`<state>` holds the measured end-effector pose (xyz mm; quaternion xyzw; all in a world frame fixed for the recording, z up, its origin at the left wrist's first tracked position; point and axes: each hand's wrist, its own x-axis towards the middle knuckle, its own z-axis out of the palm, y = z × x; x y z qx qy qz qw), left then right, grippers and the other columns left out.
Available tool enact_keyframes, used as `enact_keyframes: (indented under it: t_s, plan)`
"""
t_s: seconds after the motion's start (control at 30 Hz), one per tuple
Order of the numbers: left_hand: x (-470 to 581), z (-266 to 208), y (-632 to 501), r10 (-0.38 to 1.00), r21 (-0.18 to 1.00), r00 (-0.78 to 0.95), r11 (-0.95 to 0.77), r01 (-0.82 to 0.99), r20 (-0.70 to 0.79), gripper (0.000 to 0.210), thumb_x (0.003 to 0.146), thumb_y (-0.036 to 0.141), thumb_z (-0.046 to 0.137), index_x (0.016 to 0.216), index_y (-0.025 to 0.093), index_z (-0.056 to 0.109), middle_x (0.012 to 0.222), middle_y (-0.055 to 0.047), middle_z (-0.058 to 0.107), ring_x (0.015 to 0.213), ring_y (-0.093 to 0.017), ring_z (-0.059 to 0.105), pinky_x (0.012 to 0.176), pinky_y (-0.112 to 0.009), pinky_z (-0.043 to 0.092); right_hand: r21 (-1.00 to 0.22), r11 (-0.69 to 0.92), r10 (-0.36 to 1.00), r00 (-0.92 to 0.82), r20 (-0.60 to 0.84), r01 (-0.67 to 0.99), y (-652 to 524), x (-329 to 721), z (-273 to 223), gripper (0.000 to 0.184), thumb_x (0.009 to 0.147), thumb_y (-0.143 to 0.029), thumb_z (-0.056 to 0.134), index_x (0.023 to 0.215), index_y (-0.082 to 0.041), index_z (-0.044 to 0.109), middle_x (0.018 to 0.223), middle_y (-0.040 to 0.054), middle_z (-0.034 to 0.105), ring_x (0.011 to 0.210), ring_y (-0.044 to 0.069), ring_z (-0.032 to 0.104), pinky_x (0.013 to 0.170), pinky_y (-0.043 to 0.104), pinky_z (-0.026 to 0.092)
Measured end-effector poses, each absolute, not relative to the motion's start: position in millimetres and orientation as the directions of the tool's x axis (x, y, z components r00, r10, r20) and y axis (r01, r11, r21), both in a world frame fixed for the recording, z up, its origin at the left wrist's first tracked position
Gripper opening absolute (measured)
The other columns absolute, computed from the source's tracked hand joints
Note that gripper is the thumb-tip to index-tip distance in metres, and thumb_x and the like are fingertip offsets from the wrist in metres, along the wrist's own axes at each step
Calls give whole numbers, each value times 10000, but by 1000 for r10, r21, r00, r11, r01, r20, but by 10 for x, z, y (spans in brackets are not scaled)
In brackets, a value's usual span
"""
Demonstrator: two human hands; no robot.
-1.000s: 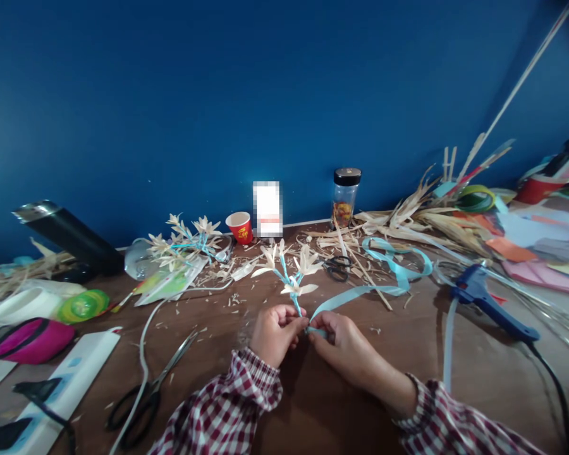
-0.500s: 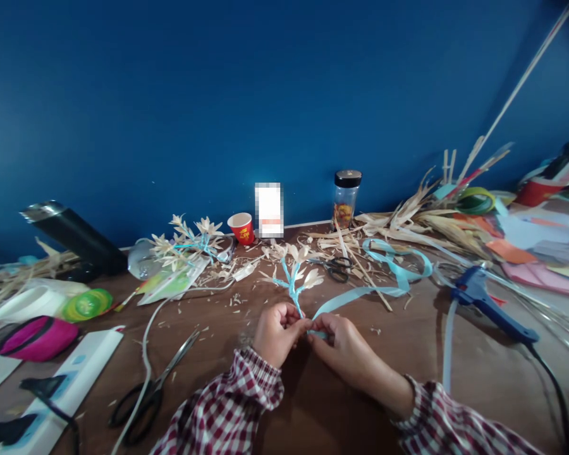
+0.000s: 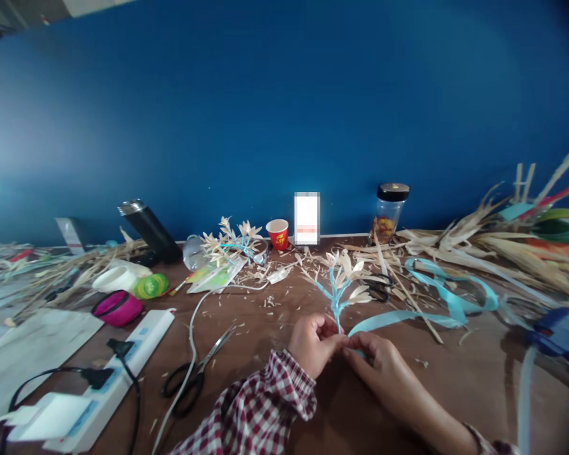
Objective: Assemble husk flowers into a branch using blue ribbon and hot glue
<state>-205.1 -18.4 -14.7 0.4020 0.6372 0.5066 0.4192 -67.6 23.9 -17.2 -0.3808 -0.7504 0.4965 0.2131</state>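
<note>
My left hand (image 3: pixel 317 344) is closed in a pinch on the lower stem of an artificial flower spray (image 3: pixel 337 296). Pale, husk-like blossoms top its branches, and the stems are wrapped in light blue. Close beside it, my right hand (image 3: pixel 382 366) pinches a light blue ribbon (image 3: pixel 398 316) at the foot of the stem. From there the ribbon runs right and loops loosely on the table. Both sets of fingertips nearly meet, and they hide the stem's bottom end.
Scissors (image 3: pixel 199 373) lie left of my hands by a white cable and a power strip (image 3: pixel 114 379). A blue glue gun (image 3: pixel 562 335) is at the right. Behind stand a red paper cup (image 3: pixel 277 235) and a lidded jar (image 3: pixel 389 212). More flowers (image 3: pixel 232 243) and dry husks (image 3: pixel 455 253) lie around.
The view has swung left, so everything appears further right and more of the table's left side shows. Both hands keep their hold on the flower stem and ribbon.
</note>
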Motion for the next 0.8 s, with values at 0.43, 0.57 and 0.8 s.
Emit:
enact_keyframes:
  t_s: [0.43,0.57,0.8]
  plan:
    - [-2058,-120,-211,958,991,-257,113,-78,-129,365,658,439,685,826,117,721,632,-44,643,518,-117,518,546,-256,452,-983,36,803,-590,-80,182,267,-673,-136,214,744,-364,532,666,-165,533,619,-8,516,584,127,437,545,239,354]
    - [-2091,-157,-190,959,921,-116,207,-330,-258,407,606,419,743,884,123,724,602,-12,615,502,-74,492,551,-233,451,-988,-134,754,-639,-149,73,249,-669,-100,262,765,-412,557,683,-164,540,589,-30,490,520,93,386,486,214,313]
    - [-2092,-188,-173,933,813,-78,261,-521,-351,350,513,312,827,806,144,737,596,1,630,472,-32,501,486,-162,423,-967,-253,726,-655,-210,29,234,-652,-49,298,752,-438,608,698,-149,557,489,-84,373,430,45,235,404,197,175]
